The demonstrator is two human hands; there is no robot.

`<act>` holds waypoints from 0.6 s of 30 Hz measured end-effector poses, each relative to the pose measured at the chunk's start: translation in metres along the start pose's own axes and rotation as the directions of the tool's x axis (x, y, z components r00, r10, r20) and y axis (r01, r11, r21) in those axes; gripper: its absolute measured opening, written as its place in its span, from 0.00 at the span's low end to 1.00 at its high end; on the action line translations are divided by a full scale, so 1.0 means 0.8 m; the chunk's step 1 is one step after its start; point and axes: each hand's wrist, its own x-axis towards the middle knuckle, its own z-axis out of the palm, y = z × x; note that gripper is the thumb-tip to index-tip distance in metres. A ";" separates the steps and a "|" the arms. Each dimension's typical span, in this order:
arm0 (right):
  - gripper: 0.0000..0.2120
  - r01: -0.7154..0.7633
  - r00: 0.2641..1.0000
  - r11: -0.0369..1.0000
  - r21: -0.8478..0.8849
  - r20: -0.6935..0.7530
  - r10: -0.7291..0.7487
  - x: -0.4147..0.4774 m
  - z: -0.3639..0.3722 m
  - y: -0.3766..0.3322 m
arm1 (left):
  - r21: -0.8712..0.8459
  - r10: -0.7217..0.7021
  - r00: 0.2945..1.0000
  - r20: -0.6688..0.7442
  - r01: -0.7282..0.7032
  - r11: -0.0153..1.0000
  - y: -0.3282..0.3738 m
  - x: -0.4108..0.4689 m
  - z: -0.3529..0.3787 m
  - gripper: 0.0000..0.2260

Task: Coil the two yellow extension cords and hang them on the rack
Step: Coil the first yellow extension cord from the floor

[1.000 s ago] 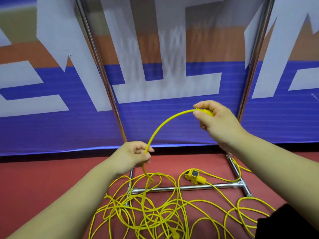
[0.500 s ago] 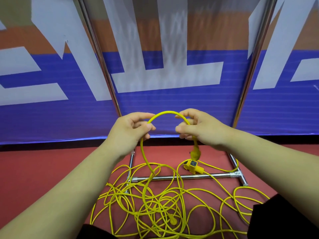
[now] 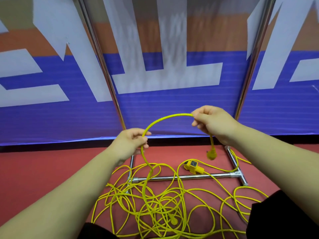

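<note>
An arc of yellow cord (image 3: 162, 119) runs between both hands. My left hand (image 3: 130, 142) grips it low on the left, and from there it drops into the tangled pile of yellow cords (image 3: 155, 204) on the red floor. My right hand (image 3: 212, 122) pinches it higher on the right, with the cord's plug end (image 3: 210, 154) dangling below that hand. A yellow socket block (image 3: 192, 166) lies on the floor by the rack's base bar (image 3: 189, 177). The rack's two chrome uprights, the left upright (image 3: 101, 66) and the right upright (image 3: 250, 66), rise behind.
A blue, orange and white banner (image 3: 164, 109) hangs close behind the rack. Cord loops (image 3: 241, 197) spread to the right past the rack's foot (image 3: 241, 178). Dark clothing (image 3: 284, 218) fills the lower right corner.
My hands came together half a second ago, then parted again; the right hand has slid up along the cord, and the plug that it held now dangles below it.
</note>
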 end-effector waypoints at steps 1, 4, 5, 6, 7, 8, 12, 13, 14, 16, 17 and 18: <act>0.06 -0.036 0.999 0.998 -0.043 0.034 0.037 0.000 -0.002 0.006 | -0.051 0.035 0.999 -0.037 -0.037 0.998 0.009 -0.001 0.000 0.09; 0.05 -0.152 0.973 0.985 -0.083 0.160 0.164 -0.002 -0.001 0.017 | -0.218 0.102 0.983 -0.150 -0.133 0.967 0.039 -0.009 0.000 0.09; 0.05 -0.202 0.953 0.978 -0.056 0.218 0.210 -0.003 0.001 0.019 | -0.255 0.114 0.978 -0.177 -0.157 0.954 0.047 -0.011 0.000 0.09; 0.05 -0.251 0.927 0.968 -0.025 0.283 0.247 -0.004 0.004 0.021 | -0.280 0.129 0.973 -0.190 -0.179 0.943 0.055 -0.015 0.000 0.10; 0.05 -0.290 0.896 0.957 -0.004 0.350 0.273 -0.005 0.006 0.022 | -0.297 0.148 0.970 -0.193 -0.202 0.933 0.061 -0.017 0.001 0.10; 0.04 -0.320 0.864 0.948 0.004 0.411 0.290 -0.007 0.008 0.023 | -0.306 0.169 0.966 -0.194 -0.224 0.926 0.065 -0.020 0.001 0.10; 0.03 -0.307 0.762 0.946 -0.104 0.569 0.310 -0.014 0.018 0.028 | -0.312 0.251 0.954 -0.163 -0.291 0.904 0.082 -0.034 0.003 0.11; 0.03 -0.286 0.763 0.950 -0.124 0.571 0.304 -0.014 0.021 0.029 | -0.318 0.264 0.952 -0.154 -0.300 0.899 0.085 -0.037 0.003 0.11; 0.04 -0.274 0.773 0.953 -0.129 0.560 0.299 -0.013 0.025 0.030 | -0.324 0.276 0.951 -0.140 -0.308 0.895 0.088 -0.040 0.003 0.11; 0.06 -0.280 0.802 0.954 -0.108 0.520 0.295 -0.009 0.035 0.034 | -0.355 0.297 0.949 -0.109 -0.316 0.880 0.090 -0.044 0.002 0.12; 0.07 -0.287 0.813 0.952 -0.105 0.499 0.300 -0.008 0.042 0.039 | -0.371 0.305 0.947 -0.099 -0.320 0.872 0.091 -0.045 0.002 0.12; 0.06 -0.305 0.817 0.945 -0.117 0.479 0.323 -0.009 0.049 0.044 | -0.390 0.317 0.944 -0.088 -0.326 0.861 0.093 -0.047 0.001 0.12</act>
